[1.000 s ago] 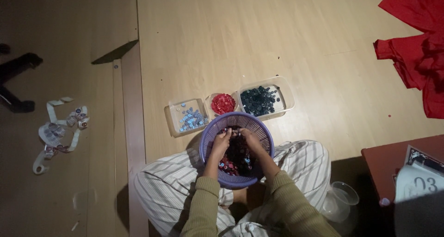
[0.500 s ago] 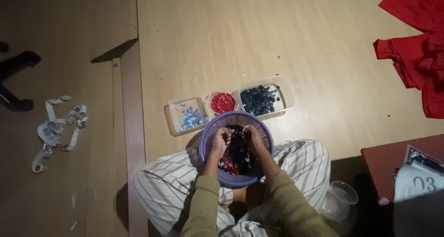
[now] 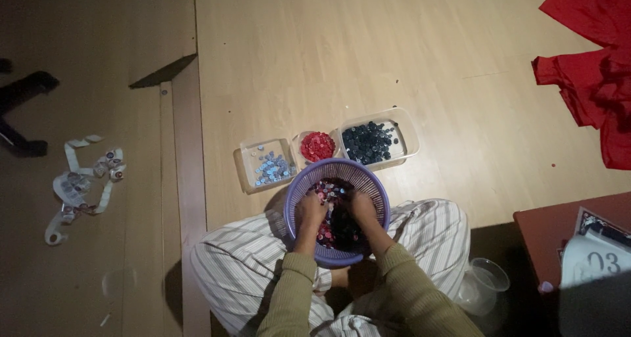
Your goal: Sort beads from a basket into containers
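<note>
A purple plastic basket [image 3: 299,189] rests on my lap, filled with several small mixed red, dark and pale pieces. My left hand [image 3: 310,212] and my right hand [image 3: 363,209] are both down inside it, fingers buried among the pieces; what they grip is hidden. Just beyond the basket three clear containers stand in a row on the wooden floor: one with pale blue pieces [image 3: 266,165], a small one with red pieces [image 3: 317,146], and a larger one with dark blue pieces [image 3: 378,140].
Red cloth [image 3: 595,74] lies at the far right. A clear plastic cup [image 3: 483,284] sits by my right knee, beside a dark red low table [image 3: 559,235] with a calendar. White strips with small pieces [image 3: 82,186] lie on the darker floor at left.
Both hands have dropped from the far rim deeper into the middle of the basket. The three containers stay where they were.
</note>
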